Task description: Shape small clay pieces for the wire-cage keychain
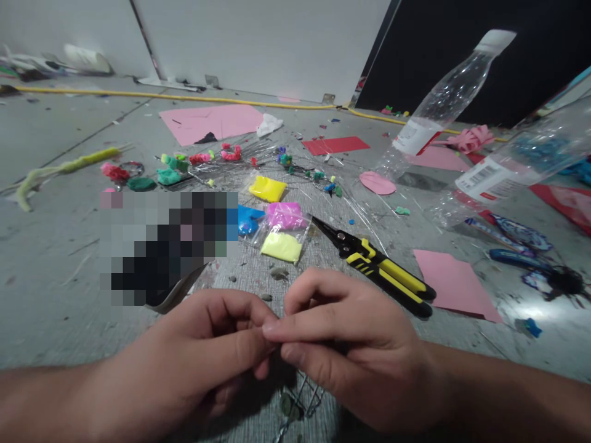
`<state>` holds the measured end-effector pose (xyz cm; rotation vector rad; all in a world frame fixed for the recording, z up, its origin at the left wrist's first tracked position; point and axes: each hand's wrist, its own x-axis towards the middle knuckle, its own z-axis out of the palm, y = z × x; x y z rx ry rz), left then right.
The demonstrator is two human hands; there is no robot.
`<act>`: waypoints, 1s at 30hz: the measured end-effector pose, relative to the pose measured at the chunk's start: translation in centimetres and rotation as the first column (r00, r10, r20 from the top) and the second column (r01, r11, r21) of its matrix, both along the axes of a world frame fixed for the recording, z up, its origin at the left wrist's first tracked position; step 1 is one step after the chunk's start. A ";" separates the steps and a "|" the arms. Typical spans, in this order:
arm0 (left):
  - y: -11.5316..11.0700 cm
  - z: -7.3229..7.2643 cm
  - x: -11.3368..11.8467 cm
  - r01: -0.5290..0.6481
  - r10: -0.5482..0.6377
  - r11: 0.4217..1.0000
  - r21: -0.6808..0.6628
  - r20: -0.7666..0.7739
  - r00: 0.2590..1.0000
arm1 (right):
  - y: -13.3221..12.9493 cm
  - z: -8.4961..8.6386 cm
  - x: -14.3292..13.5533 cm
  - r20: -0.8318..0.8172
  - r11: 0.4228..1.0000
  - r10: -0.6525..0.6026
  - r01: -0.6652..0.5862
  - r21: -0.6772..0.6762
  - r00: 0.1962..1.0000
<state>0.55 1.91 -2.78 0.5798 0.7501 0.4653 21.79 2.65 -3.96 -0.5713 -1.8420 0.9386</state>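
My left hand [207,344] and my right hand [346,344] meet at the fingertips, low in the middle of the head view. Both are closed in a pinch. Whatever sits between the fingers is too small or hidden to name. Just below them shows some bent thin wire [310,397] with a small round greenish piece [289,405]; whether it joins the hands I cannot tell. Beyond the right hand lie black and yellow pliers [388,271]. Small plastic bags of soft clay lie ahead: yellow [268,188], pink [284,215], pale yellow [281,246] and blue [249,220].
Thin loose wires and bits of coloured clay [170,171] spread across the grey floor behind the bags. Two clear plastic bottles [455,92] stand at the right. Pink paper [455,283] lies beside the pliers. A blurred-out dark object [170,258] is at left.
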 end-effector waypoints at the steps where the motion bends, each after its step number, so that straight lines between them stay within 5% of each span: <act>1: 0.0 0.0 0.0 0.000 0.000 1.000 0.006 0.007 1.000 | 0.0 0.0 0.0 -0.002 1.000 -0.003 0.003 -0.005 1.000; 9: -0.4 0.1 -0.2 0.056 -0.041 0.994 0.099 -0.142 0.989 | -0.3 -0.2 -0.5 0.019 0.997 -0.057 0.058 -0.048 0.998; 13: -0.3 -0.1 -0.4 0.095 -0.020 0.965 0.246 -0.292 0.956 | -0.4 0.3 -0.7 0.050 0.956 -0.013 0.027 -0.291 0.999; 16: -0.1 0.2 -0.3 0.169 -0.010 0.914 0.368 -0.397 0.918 | -0.3 0.6 -0.9 -0.014 0.817 0.070 -0.065 -0.572 0.997; 19: -0.1 0.9 0.1 0.222 0.021 0.848 0.481 -0.449 0.893 | -0.2 0.8 -0.9 -0.154 0.565 0.094 -0.181 -0.805 0.983; 21: -0.3 1.2 0.4 0.253 0.059 0.787 0.563 -0.477 0.877 | 0.0 0.8 -0.8 -0.227 0.421 0.106 -0.251 -0.872 0.968; 23: -0.4 1.2 0.6 0.284 0.113 0.714 0.640 -0.506 0.855 | 0.3 0.8 -0.6 -0.267 0.358 0.146 -0.302 -0.883 0.953; 26: -0.5 1.0 0.4 0.306 0.224 0.594 0.744 -0.519 0.825 | 0.9 0.8 -0.2 -0.300 0.369 0.188 -0.350 -0.861 0.935; 30: -0.3 1.0 -0.5 0.396 0.345 0.379 0.836 -0.525 0.778 | 1.3 0.6 0.1 -0.275 0.498 0.122 -0.298 -0.814 0.954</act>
